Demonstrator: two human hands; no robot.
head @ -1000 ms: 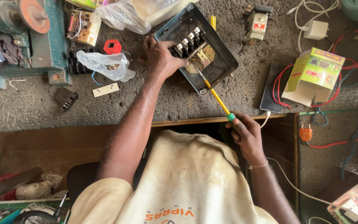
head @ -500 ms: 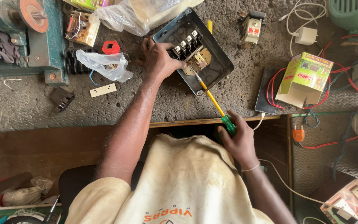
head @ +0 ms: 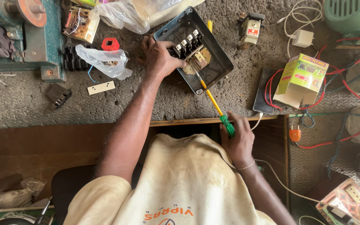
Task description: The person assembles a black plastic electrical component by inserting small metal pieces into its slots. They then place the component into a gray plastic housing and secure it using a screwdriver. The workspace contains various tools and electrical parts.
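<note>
An open grey switch box (head: pixel 213 62) on the desk (head: pixel 105 108) is steadied by the left hand (head: pixel 160 56). A yellow screwdriver (head: pixel 214 104), gripped in the closed right hand (head: pixel 239 139), is set on its inner terminals; the cover is off and the terminal work appears unfinished.

Left hand (head: pixel 160 56) covered part of the switch box (head: pixel 213 62) terminals; right hand (head: pixel 238 139) hid most of the screwdriver (head: pixel 214 103) handle; tip too small to tell.
</note>
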